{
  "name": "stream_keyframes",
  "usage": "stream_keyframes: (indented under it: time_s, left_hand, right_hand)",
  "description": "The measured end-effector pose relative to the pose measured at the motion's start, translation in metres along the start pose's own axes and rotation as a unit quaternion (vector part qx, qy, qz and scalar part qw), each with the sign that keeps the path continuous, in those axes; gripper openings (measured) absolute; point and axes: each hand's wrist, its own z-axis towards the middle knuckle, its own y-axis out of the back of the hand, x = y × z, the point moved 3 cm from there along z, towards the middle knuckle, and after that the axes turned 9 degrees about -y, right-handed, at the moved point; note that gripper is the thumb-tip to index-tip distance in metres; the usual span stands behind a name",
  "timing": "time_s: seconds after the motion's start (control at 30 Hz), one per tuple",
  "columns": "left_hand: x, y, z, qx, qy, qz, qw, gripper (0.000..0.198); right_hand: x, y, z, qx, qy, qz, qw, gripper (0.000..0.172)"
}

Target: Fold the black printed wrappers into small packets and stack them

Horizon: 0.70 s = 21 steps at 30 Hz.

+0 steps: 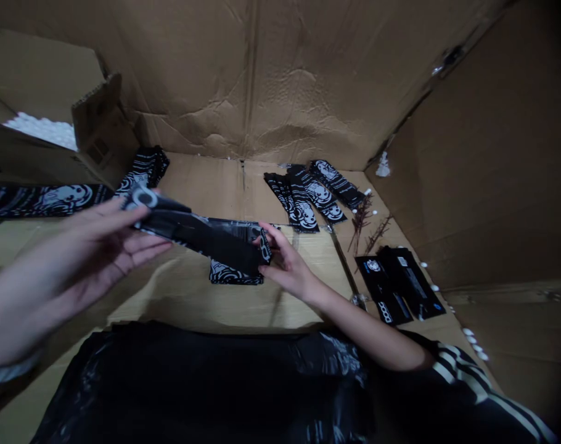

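Observation:
A long black packet with white print [201, 239] is stretched between my hands above the table. My left hand [118, 237] grips its left end, thumb on top and fingers beneath; the hand is somewhat blurred. At the other end, my right hand [287, 264] pinches the packet between thumb and fingers, beside a white logo. Under it lies a small stack of black packets with white swirl print [237, 272], partly hidden by the held one. Closer to me, a large pile of black plastic bags [206, 382] covers the front of the table.
An open cardboard box of white cotton-like pieces [44, 131] stands at left. Printed black packets [303, 194] lie fanned at the back, with reddish twigs [361, 222] and two black pouches [398, 283] at right. Tall cardboard walls [308, 80] enclose the table.

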Motion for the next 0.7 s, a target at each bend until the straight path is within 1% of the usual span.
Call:
stream_keyframes:
  time_s: [0.07,0.13,0.17,0.23,0.3,0.4,0.47,0.53,0.6,0.7]
  left_hand:
    - [0.022,-0.005,-0.001,-0.007,0.067,-0.008,0.998,0.021]
    - [0.04,-0.004,0.0,-0.006,0.111,-0.018,0.994,0.022]
    - [0.046,-0.002,0.0,-0.005,0.123,-0.021,0.992,0.022]
    - [0.053,0.002,-0.001,-0.002,0.133,-0.024,0.991,0.023]
    - [0.055,0.004,-0.004,-0.004,0.135,-0.025,0.991,0.023]
    - [0.057,0.004,-0.011,-0.011,0.141,-0.025,0.99,0.019]
    - [0.059,0.004,-0.014,-0.005,0.147,-0.024,0.989,0.016]
    - [0.061,0.006,-0.016,0.011,0.152,-0.02,0.988,0.017]
    - [0.063,0.009,-0.016,0.028,0.16,-0.014,0.987,0.022]
    - [0.066,0.014,-0.015,0.055,0.166,-0.008,0.985,0.029]
  right_hand:
    - [-0.001,0.001,-0.002,0.001,0.004,0.007,1.0,0.091]
    - [-0.001,0.0,-0.003,0.007,0.011,0.007,1.0,0.092]
    - [-0.001,-0.001,-0.004,0.012,0.013,0.004,1.0,0.096]
    - [0.0,-0.003,-0.005,0.028,0.013,-0.018,0.999,0.107]
    - [0.003,-0.005,-0.005,0.045,0.016,-0.054,0.997,0.116]
    - [0.009,-0.005,-0.004,0.057,0.027,-0.122,0.99,0.118]
    - [0.012,-0.004,-0.002,0.054,0.032,-0.166,0.984,0.114]
    - [0.014,-0.003,-0.001,0.05,0.037,-0.204,0.977,0.104]
    - [0.014,-0.003,0.0,0.043,0.048,-0.23,0.971,0.094]
    - [0.015,-0.004,0.001,0.025,0.068,-0.243,0.967,0.083]
